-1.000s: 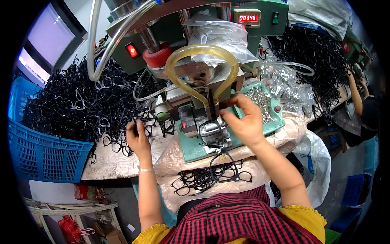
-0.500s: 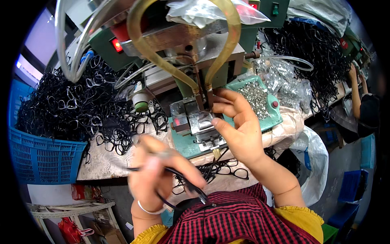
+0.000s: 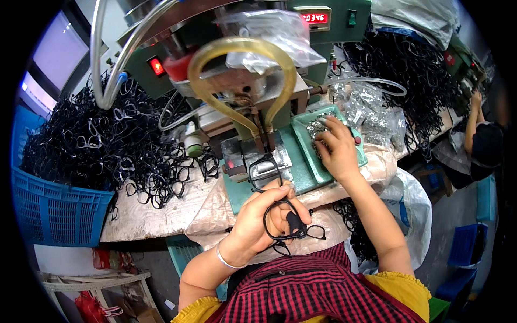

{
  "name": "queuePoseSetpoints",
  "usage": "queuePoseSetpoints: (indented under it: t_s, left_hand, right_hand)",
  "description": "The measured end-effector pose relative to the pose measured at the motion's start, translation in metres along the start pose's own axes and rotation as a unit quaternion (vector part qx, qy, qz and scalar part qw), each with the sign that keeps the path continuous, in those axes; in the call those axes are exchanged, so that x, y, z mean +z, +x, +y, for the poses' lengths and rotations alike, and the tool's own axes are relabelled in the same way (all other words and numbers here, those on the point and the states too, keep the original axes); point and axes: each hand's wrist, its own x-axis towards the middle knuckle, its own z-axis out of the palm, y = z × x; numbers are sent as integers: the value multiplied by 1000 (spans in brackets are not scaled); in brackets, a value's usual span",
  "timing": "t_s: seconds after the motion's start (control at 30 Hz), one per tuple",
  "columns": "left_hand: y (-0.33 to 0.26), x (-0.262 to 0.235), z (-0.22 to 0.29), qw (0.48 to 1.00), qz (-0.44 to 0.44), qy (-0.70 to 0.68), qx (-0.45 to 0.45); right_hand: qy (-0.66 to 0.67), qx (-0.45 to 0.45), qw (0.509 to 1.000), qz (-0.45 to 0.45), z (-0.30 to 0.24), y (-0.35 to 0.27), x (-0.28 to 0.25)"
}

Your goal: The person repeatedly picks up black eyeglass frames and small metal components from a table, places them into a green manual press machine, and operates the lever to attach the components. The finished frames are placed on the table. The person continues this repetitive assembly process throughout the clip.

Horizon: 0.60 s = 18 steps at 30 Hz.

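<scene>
My left hand (image 3: 252,219) is closed on a black eyeglass frame (image 3: 297,234), holding it in front of the machine. One rim of the frame is up by the two metal tips (image 3: 264,141), and another loops over my fingers; from here I cannot tell whether it touches the tips. More black rims hang below the hand. Over on the right, my right hand (image 3: 341,152) reaches into a green tray (image 3: 322,173) of small shiny metal parts (image 3: 318,128). Its fingers are bent and apart, and no part shows between them.
A thick yellowish hose (image 3: 239,43) loops above the tips. Heaps of black eyeglass frames (image 3: 102,142) lie at left, above a blue basket (image 3: 59,212), and more (image 3: 406,81) at far right. Clear bags of metal parts (image 3: 371,116) are behind the tray. Another person (image 3: 487,145) works at far right.
My right hand has left the machine's tips and moved right into the tray. My left hand has brought the eyeglass frame up and right, to the front of the tips.
</scene>
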Motion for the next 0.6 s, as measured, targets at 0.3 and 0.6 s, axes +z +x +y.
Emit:
queuePoseSetpoints:
  t_s: [0.3,0.6]
  left_hand:
    - [-52,-82,-27,954,2,241,180]
    - [-76,-244,180,469,531,490,508]
  right_hand:
    - [87,153,981,82,10,0,-4]
    - [210,143,966,51,-27,17,-1]
